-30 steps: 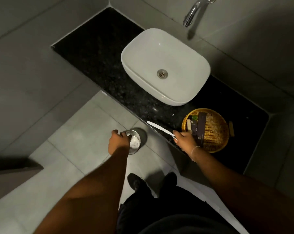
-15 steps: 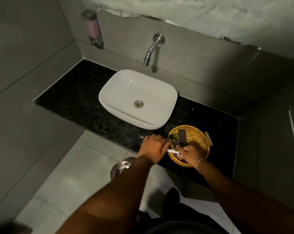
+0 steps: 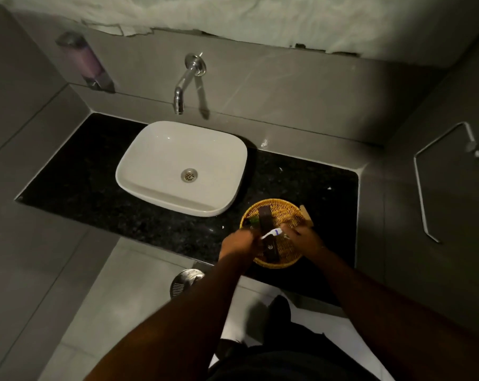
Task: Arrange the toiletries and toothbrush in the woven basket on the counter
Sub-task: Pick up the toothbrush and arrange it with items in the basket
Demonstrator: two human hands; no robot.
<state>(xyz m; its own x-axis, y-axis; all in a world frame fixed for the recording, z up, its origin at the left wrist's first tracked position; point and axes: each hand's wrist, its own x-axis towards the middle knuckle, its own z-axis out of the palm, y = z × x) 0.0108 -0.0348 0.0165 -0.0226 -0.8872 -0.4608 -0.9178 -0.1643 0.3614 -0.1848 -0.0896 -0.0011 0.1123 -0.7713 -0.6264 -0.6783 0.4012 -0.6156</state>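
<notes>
Nearest you, a metal bin [image 3: 187, 281] stands on the floor below the counter [image 3: 95, 193] edge. Above it, your left hand [image 3: 239, 243] and right hand [image 3: 305, 239] meet over the woven basket [image 3: 287, 213] at the counter's near edge. The toothbrush [image 3: 272, 232] lies between them, long axis roughly left to right, the left end slightly lower. Each hand is closed around one end; which end carries the bristles cannot be told. A long dark box [image 3: 267, 222] lies in the basket, running near to far. Beyond sit the white sink [image 3: 150, 171] and wall tap [image 3: 187, 81].
</notes>
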